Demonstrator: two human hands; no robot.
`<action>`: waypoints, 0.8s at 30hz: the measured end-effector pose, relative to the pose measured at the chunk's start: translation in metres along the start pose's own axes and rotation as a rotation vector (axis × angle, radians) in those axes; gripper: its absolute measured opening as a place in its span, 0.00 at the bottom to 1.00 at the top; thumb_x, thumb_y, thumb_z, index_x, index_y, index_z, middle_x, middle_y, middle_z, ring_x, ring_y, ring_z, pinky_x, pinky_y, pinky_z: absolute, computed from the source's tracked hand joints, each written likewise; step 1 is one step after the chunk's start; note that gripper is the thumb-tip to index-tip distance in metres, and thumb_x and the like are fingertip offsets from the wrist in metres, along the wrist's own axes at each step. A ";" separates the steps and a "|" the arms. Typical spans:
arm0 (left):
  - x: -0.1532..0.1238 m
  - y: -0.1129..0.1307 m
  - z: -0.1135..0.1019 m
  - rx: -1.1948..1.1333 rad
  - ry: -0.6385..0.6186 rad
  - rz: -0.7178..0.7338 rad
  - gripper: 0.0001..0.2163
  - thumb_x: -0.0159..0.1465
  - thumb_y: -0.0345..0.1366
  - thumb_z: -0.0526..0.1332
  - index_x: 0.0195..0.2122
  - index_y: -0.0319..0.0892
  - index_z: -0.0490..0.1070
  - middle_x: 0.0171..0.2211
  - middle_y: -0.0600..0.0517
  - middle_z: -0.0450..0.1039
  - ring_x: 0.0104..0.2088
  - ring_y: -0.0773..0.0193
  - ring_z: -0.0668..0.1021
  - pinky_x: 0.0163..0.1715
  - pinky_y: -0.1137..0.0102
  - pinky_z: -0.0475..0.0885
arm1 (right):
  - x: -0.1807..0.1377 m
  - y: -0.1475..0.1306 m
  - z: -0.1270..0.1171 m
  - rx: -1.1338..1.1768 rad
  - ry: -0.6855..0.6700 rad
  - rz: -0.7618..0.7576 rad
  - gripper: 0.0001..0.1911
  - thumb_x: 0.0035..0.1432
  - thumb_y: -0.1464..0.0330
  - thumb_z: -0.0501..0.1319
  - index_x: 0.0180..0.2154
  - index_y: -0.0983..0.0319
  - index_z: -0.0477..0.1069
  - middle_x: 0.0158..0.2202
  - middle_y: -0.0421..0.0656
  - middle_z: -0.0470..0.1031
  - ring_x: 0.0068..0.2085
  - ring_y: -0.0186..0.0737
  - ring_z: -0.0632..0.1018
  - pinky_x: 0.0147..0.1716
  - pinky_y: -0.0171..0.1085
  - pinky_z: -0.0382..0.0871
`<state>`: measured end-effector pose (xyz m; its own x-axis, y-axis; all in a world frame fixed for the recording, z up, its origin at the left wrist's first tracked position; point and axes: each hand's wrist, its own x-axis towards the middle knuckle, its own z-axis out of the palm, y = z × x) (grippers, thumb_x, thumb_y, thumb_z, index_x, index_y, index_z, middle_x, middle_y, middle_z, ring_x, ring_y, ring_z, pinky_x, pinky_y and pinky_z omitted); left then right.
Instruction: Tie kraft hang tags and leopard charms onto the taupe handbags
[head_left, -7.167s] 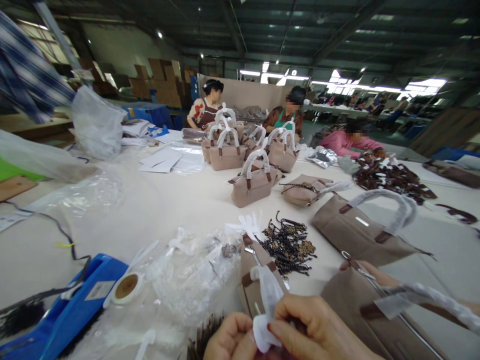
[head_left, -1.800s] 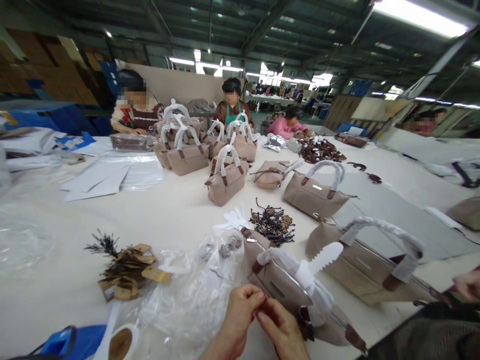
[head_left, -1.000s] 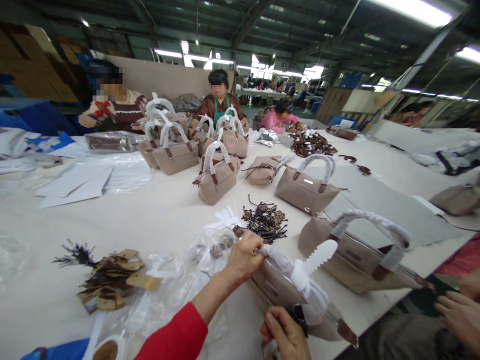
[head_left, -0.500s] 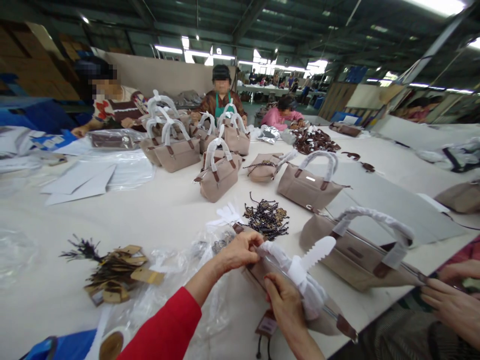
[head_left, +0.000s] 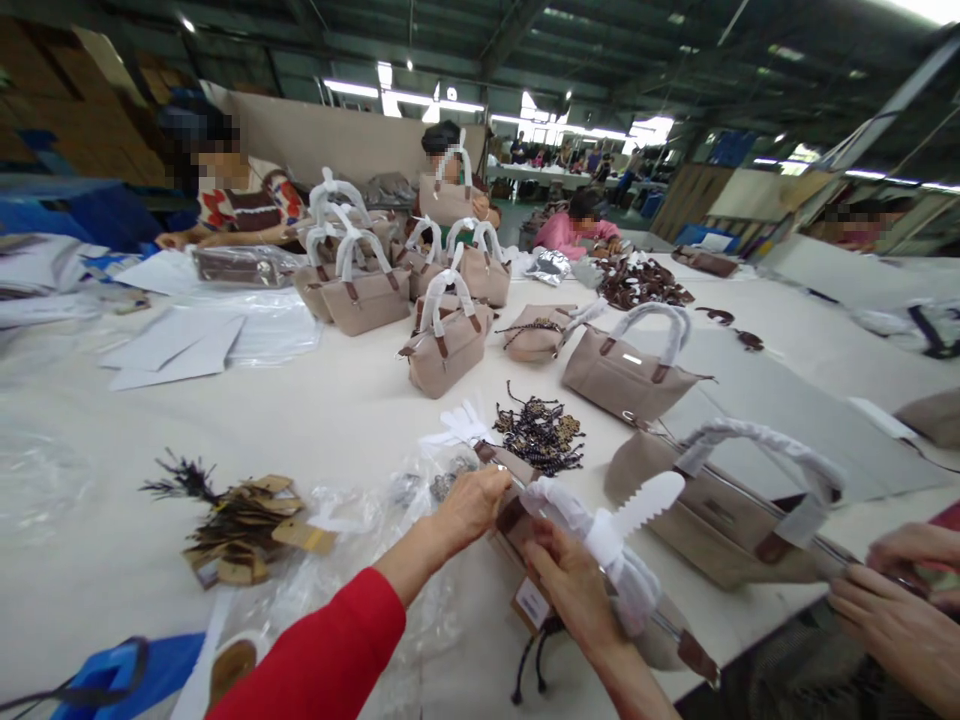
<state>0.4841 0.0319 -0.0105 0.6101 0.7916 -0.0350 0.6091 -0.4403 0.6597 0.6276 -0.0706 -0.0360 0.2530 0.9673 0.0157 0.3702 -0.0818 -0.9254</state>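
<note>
A taupe handbag (head_left: 661,642) lies tilted before me, its handles (head_left: 559,499) wrapped in white and bound by a white notched strip (head_left: 651,503). My left hand (head_left: 471,508) is closed, pinching the bag's top edge by the zipper and the near end of the handle. Lower down, my right hand (head_left: 568,580) is closed with its fingertips against the bag's side; exactly what they pinch is hidden. Below that hand hangs a paper tag (head_left: 531,603) with dark cord ends. Just beyond the bag is a pile of dark beaded cords (head_left: 538,432).
Brown hang tags (head_left: 244,530) lie bunched at left, beside clear plastic (head_left: 330,570). Several wrapped handbags (head_left: 448,350) stand farther back. At right, a co-worker's hands (head_left: 896,600) grip another handbag (head_left: 712,520). Other people sit across the table.
My left hand has drawn slightly left and down along the bag's edge. The tag below my right hand has swung up and turned. Across the table, a person has lifted a handbag.
</note>
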 end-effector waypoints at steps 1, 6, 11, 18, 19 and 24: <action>-0.005 -0.003 0.001 0.018 0.014 -0.028 0.10 0.57 0.24 0.50 0.30 0.42 0.69 0.32 0.50 0.69 0.35 0.61 0.72 0.37 0.68 0.65 | -0.006 0.003 -0.002 0.013 -0.015 0.008 0.11 0.50 0.67 0.57 0.37 0.61 0.73 0.27 0.42 0.79 0.27 0.42 0.79 0.24 0.37 0.75; -0.031 -0.011 0.015 0.014 0.046 -0.143 0.09 0.58 0.26 0.51 0.29 0.42 0.70 0.30 0.51 0.71 0.33 0.61 0.73 0.33 0.69 0.65 | -0.034 0.032 -0.007 -0.077 0.048 -0.138 0.17 0.51 0.70 0.57 0.45 0.61 0.69 0.44 0.47 0.76 0.44 0.45 0.77 0.43 0.42 0.73; -0.044 -0.008 0.034 -0.123 0.087 -0.229 0.09 0.56 0.26 0.53 0.28 0.42 0.71 0.30 0.51 0.72 0.34 0.60 0.73 0.35 0.68 0.64 | -0.037 0.039 -0.002 -0.401 0.047 -0.434 0.18 0.52 0.75 0.54 0.46 0.61 0.68 0.41 0.48 0.76 0.42 0.45 0.76 0.41 0.43 0.72; -0.045 -0.002 0.045 -0.494 0.182 -0.383 0.06 0.48 0.25 0.55 0.21 0.42 0.68 0.21 0.56 0.68 0.27 0.65 0.72 0.30 0.72 0.64 | -0.038 0.025 0.001 -0.307 0.026 -0.287 0.14 0.49 0.73 0.57 0.39 0.58 0.71 0.36 0.45 0.74 0.41 0.45 0.74 0.41 0.43 0.70; -0.044 -0.001 0.047 -0.560 0.188 -0.415 0.06 0.47 0.25 0.56 0.20 0.42 0.67 0.18 0.58 0.66 0.24 0.67 0.70 0.26 0.73 0.64 | -0.039 0.023 0.000 -0.273 0.003 -0.265 0.13 0.49 0.72 0.58 0.39 0.58 0.71 0.37 0.44 0.74 0.41 0.44 0.74 0.41 0.42 0.70; -0.044 0.009 0.053 -0.878 0.187 -0.562 0.04 0.48 0.27 0.54 0.21 0.42 0.62 0.14 0.61 0.63 0.10 0.74 0.59 0.12 0.76 0.53 | -0.042 0.012 0.000 -0.115 -0.129 -0.126 0.12 0.49 0.68 0.59 0.39 0.58 0.71 0.35 0.41 0.75 0.39 0.41 0.75 0.40 0.37 0.69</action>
<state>0.4899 -0.0293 -0.0429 0.2213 0.8720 -0.4366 0.1537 0.4109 0.8986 0.6217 -0.1123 -0.0480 0.0842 0.9938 0.0730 0.4928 0.0221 -0.8699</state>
